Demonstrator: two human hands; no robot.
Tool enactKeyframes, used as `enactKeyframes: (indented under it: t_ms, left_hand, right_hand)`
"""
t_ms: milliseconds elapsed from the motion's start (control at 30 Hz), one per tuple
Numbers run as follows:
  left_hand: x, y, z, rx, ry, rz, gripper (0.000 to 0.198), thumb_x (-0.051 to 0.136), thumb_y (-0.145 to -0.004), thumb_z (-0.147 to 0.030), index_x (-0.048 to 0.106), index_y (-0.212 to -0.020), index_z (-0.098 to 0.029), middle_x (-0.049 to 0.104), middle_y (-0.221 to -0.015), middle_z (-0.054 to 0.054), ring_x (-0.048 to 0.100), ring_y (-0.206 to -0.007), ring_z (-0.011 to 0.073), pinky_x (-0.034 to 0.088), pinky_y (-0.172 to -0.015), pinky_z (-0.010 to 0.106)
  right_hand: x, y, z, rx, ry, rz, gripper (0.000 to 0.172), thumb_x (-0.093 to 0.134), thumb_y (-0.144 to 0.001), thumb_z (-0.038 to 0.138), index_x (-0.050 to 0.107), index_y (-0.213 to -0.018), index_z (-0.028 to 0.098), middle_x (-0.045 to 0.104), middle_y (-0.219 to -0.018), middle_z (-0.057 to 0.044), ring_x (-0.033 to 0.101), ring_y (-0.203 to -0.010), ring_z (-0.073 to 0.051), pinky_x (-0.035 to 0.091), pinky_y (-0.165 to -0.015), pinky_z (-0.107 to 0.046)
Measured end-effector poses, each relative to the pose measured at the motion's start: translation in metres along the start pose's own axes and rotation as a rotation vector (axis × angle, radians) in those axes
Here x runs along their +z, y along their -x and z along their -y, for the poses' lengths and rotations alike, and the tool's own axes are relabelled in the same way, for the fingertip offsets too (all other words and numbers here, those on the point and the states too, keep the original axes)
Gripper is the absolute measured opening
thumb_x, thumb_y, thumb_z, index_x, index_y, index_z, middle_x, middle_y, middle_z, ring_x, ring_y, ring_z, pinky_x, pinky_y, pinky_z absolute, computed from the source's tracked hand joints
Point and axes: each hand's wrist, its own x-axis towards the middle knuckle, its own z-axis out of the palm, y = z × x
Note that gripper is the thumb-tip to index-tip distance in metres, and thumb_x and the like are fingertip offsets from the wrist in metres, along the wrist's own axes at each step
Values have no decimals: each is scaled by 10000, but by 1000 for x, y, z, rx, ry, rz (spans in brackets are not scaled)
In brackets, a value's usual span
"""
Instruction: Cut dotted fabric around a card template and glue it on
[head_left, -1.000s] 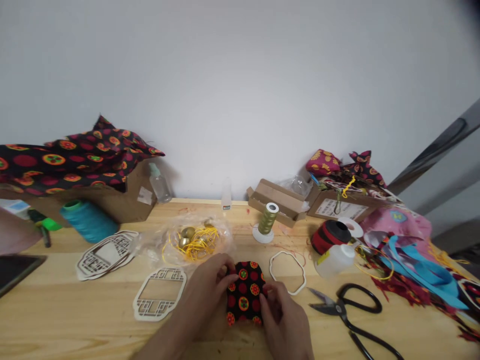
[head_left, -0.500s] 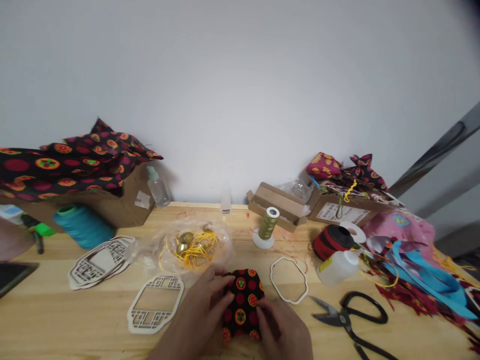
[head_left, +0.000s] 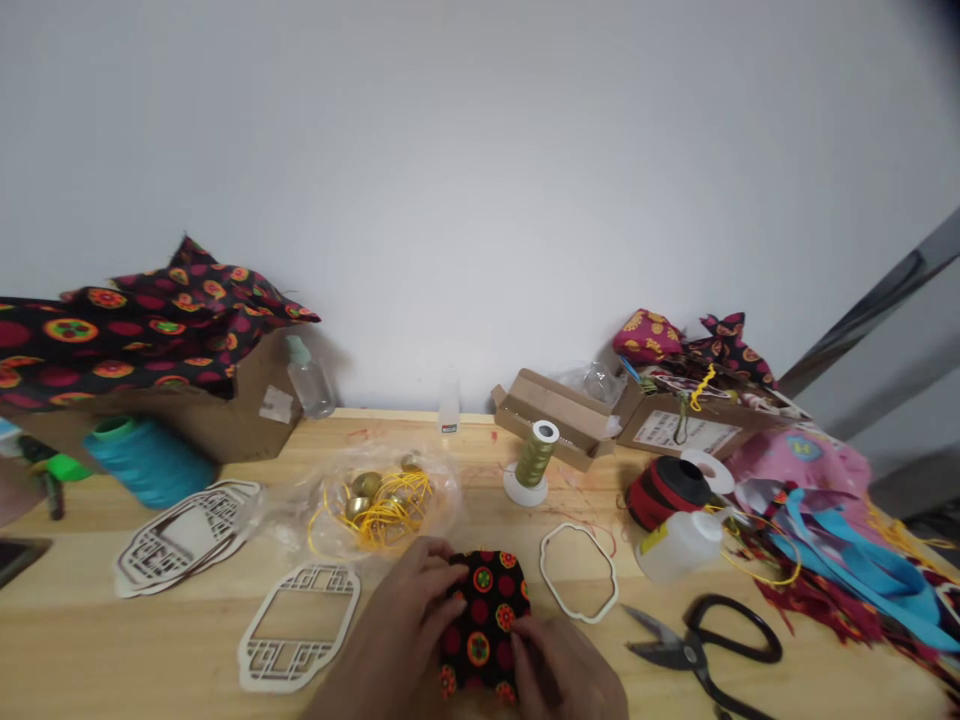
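Note:
A small piece of black cloth (head_left: 484,620) printed with red and orange flowers lies at the front middle of the table, between my hands. My left hand (head_left: 409,625) grips its left edge with bent fingers. On the right edge, my right hand (head_left: 562,665) pinches the fabric near the lower corner. Whether anything lies under the cloth is hidden. To the left of my left hand is a white lattice frame (head_left: 296,625). Right of the cloth lies a thin white outline frame (head_left: 579,572), with black-handled scissors (head_left: 694,645) beyond it.
A plastic bag (head_left: 386,500) with brass bells and yellow cords lies behind my hands. Near it stand a green thread spool (head_left: 537,455) and an open cardboard box (head_left: 555,415). More lattice frames (head_left: 187,535) and a blue thread cone (head_left: 150,460) are at left, a white bottle (head_left: 679,545) at right.
The view has shifted slightly, so the table items sit a little lower. Both hands keep hold of the cloth, and their grip looks nearly the same.

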Motion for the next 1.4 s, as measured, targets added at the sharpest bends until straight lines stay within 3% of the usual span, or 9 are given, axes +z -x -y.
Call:
enactKeyframes:
  t_ms: [467, 700, 967, 1400]
  left_hand:
    - [-1, -6, -2, -28, -29, 40, 236, 521, -706, -134, 711, -837, -184, 626, -963, 102, 600, -919, 239, 487, -821, 346]
    - [1, -4, 0, -44, -35, 44, 232, 525, -699, -128, 713, -823, -185, 627, -940, 97, 602, -900, 231, 490, -804, 330]
    - [5, -2, 5, -25, -12, -3, 227, 531, -689, -153, 713, -808, -219, 627, -920, 78, 599, -886, 230, 490, -794, 353]
    - [2, 1, 2, -11, -41, -4, 217, 533, -700, -132, 710, -808, -197, 613, -934, 97, 594, -900, 239, 478, -810, 367]
  right_hand:
    - [-1, -4, 2, 121, -16, -1, 362, 335, -901, 319, 653, -763, 212, 668, -630, -29, 631, -556, -142, 476, -533, -223]
    - [-2, -3, 2, 177, -24, 68, 377, 325, -903, 346, 661, -796, 212, 672, -646, -32, 642, -591, -159, 480, -545, -239]
    - [-13, -8, -1, 88, 13, 161, 254, 414, -868, 256, 659, -819, 211, 694, -674, -20, 660, -592, -139, 494, -537, -198]
    - [-12, -11, 2, 101, 52, 101, 245, 429, -852, 252, 658, -780, 207, 705, -662, -14, 660, -552, -138, 479, -506, -191]
